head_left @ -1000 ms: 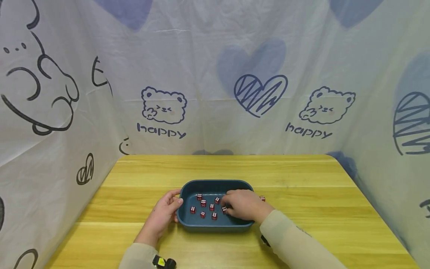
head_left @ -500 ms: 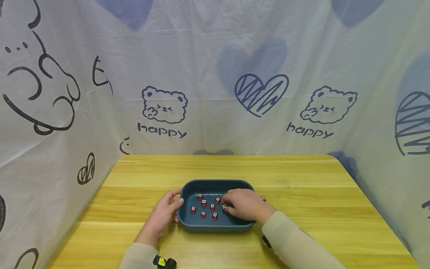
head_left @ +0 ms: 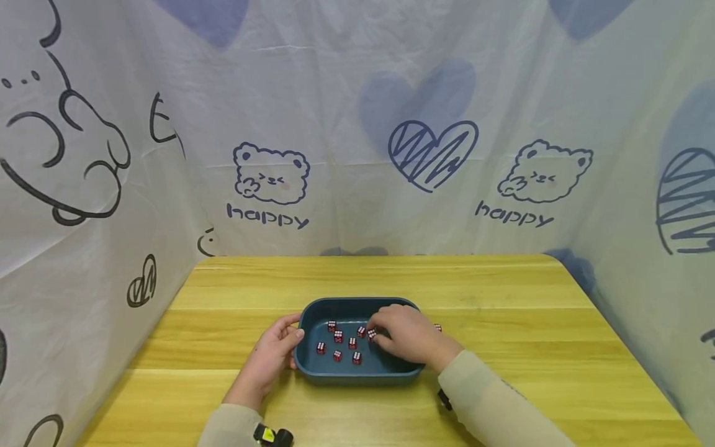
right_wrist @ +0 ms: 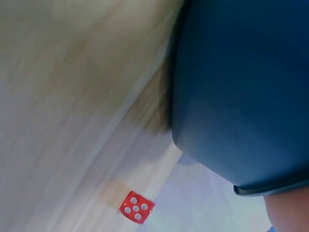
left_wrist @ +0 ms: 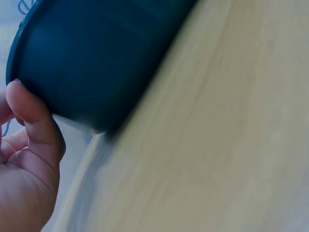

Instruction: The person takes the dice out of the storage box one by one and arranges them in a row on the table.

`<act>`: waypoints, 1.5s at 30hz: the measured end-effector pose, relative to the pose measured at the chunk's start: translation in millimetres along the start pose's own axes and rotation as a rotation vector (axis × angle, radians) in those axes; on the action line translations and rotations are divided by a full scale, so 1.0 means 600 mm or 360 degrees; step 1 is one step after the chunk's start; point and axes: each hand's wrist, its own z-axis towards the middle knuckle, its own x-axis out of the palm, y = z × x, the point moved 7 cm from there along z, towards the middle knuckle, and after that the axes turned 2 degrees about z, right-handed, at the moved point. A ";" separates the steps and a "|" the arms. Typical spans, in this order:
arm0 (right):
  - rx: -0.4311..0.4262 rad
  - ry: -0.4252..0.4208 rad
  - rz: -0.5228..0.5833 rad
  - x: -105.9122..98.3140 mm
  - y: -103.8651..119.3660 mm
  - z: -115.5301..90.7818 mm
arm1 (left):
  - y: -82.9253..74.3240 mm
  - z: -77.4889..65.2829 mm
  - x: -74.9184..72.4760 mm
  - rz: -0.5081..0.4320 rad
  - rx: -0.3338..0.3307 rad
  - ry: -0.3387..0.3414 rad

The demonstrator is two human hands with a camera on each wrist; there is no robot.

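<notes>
A dark teal tray with rounded corners sits on the table, several red dice with white pips scattered inside. My left hand holds its left end, thumb at the rim and fingers along the outside; the left wrist view has the thumb against the wall. Reaching over the right end, my right hand pinches one die between thumb and fingers, near the other dice. In the right wrist view the tray's outer wall hides most of that hand.
One red die lies on the table outside the tray, mostly behind the right wrist in the head view. The wooden table is bounded by white cloth with drawings at the back and sides.
My right hand has shifted slightly away from me inside the tray, and the die at its fingertips has moved the same way. The left hand keeps its hold on the tray.
</notes>
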 end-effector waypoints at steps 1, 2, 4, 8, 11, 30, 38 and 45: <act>0.0005 -0.0011 0.0008 -0.002 -0.001 0.000 | 0.000 0.000 0.000 -0.0005 0.0001 0.0001; 0.0007 -0.0021 0.0014 -0.004 -0.001 0.000 | 0.000 0.000 -0.001 -0.0010 0.0002 0.0000; 0.0005 -0.0040 0.0017 -0.007 -0.002 -0.001 | 0.000 0.000 -0.002 -0.0020 0.0005 -0.0003; -0.0001 -0.0065 0.0007 -0.012 -0.002 -0.004 | 0.001 0.000 -0.003 -0.0022 0.0005 -0.0003; 0.0001 -0.0069 0.0013 -0.016 -0.002 -0.007 | 0.001 0.000 -0.002 -0.0010 0.0003 0.0004; 0.0079 -0.0137 0.0051 -0.045 -0.024 -0.024 | -0.001 0.000 -0.002 -0.0007 0.0007 0.0002; 0.0110 -0.0359 0.0008 -0.068 -0.044 -0.038 | -0.001 0.000 -0.002 -0.0007 0.0017 0.0004; 0.0111 -0.0423 0.0018 -0.084 -0.062 -0.045 | 0.000 0.002 -0.003 -0.0003 0.0023 -0.0003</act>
